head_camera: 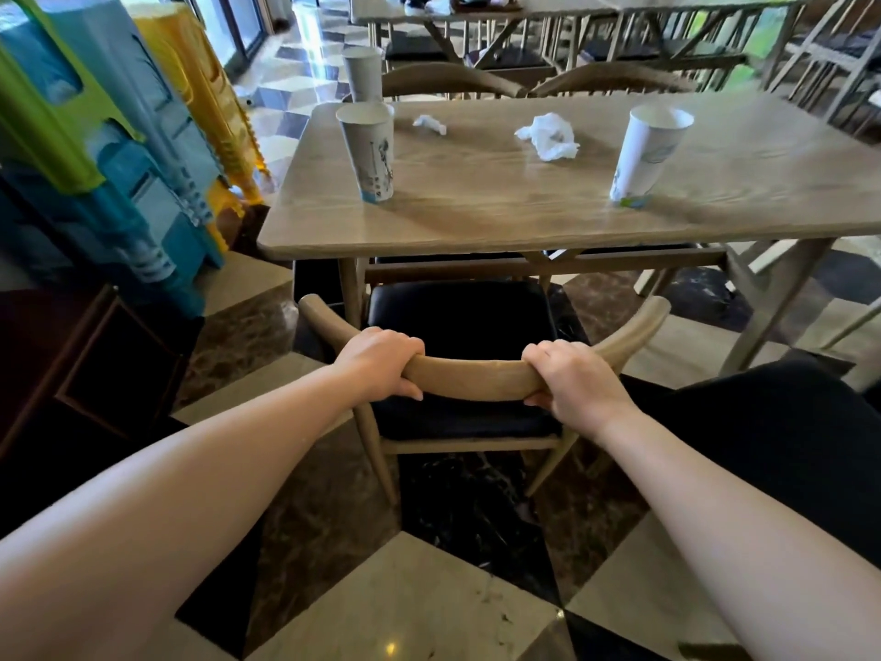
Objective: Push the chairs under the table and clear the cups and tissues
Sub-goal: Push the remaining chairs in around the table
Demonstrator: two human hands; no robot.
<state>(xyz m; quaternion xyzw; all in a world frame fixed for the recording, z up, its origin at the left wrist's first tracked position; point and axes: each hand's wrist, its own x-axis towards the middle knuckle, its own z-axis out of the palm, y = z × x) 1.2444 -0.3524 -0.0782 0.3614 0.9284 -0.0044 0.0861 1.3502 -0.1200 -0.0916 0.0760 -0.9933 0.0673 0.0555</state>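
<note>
While hands grip one chair, three cups, two tissues.

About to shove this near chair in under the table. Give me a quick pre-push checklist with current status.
1. Left hand gripping the chair backrest: ok.
2. Right hand gripping it too: ok.
3. Chair seat lined up between the table legs: ok.
4. Floor under the table free: cannot tell, shadowed.
5. Cups upright, back from the near table edge: ok.
6. Tissues cleared: not ok.

Head view: high, angled down-forward, close over table.
</note>
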